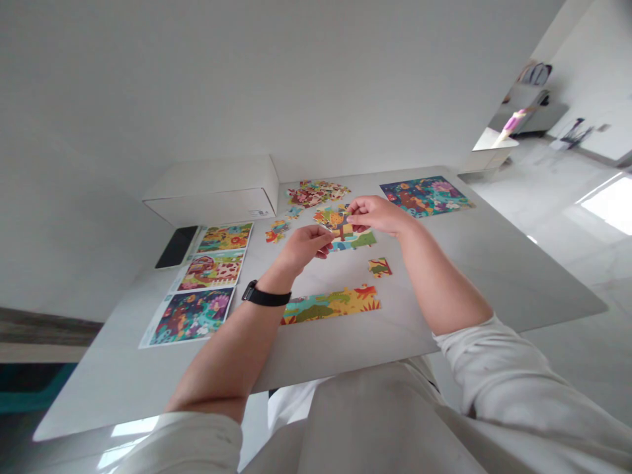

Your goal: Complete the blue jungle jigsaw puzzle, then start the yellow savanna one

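Near the middle of the table, my left hand [310, 247] is closed, thumb against fingers, at the left edge of a partly joined jigsaw section [363, 239]. My right hand [374, 214] pinches at the section's upper right side. Both hands seem to grip jigsaw pieces; the fingers hide just where. A yellow spotted animal [336, 218] shows between them. Below lies a single jigsaw piece [380, 266], apart from the rest. Closer to me is a joined jigsaw strip [340, 304] in yellow and green, its left end behind my left wrist.
Loose pieces lie in a pile [318, 193] at the back, with a few more [277, 230] to its left. A finished dark blue puzzle [427, 196] is at the back right. On the left are a picture sheet [210, 271], a black phone [176, 247] and a white box [212, 191].
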The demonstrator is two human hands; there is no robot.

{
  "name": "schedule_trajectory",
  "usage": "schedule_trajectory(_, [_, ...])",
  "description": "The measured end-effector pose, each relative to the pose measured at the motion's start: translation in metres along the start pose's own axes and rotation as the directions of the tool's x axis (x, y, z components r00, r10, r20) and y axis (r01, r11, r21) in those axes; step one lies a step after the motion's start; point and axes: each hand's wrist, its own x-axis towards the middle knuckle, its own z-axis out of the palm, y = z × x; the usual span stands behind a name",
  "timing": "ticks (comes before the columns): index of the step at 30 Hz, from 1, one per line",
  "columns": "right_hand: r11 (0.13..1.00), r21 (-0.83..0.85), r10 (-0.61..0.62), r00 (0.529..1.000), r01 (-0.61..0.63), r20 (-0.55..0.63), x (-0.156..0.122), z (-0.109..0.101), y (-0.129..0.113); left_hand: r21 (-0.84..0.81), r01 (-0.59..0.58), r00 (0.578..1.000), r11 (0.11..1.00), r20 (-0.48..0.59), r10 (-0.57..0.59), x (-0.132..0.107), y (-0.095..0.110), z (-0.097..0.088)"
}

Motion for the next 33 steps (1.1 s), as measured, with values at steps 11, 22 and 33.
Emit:
schedule_trajectory(11, [1.000, -0.001, 0.002, 1.000, -0.002, 0.007, -0.0008, -0.0002, 0.0001, 0.046, -0.001, 0.999, 0.999, 0.040, -0.001, 0.0005, -0.0025, 0.0008])
schedule_trajectory(22, [0.999, -0.032, 0.004, 1.000, -0.003, 0.028, -0.0026, -0.0016, 0.0001, 0.099, -0.005, 0.998, 0.995, 0.064, -0.001, 0.0001, -0.0015, 0.0027])
schedule_trajectory(33, [0.980, -0.192, 0.104, 0.956, -0.051, 0.274, -0.0044, 0.0004, 0.0051, 0.065, -0.069, 0.997, 0.996, -0.037, 0.072, 0.0054, -0.0056, 0.0008])
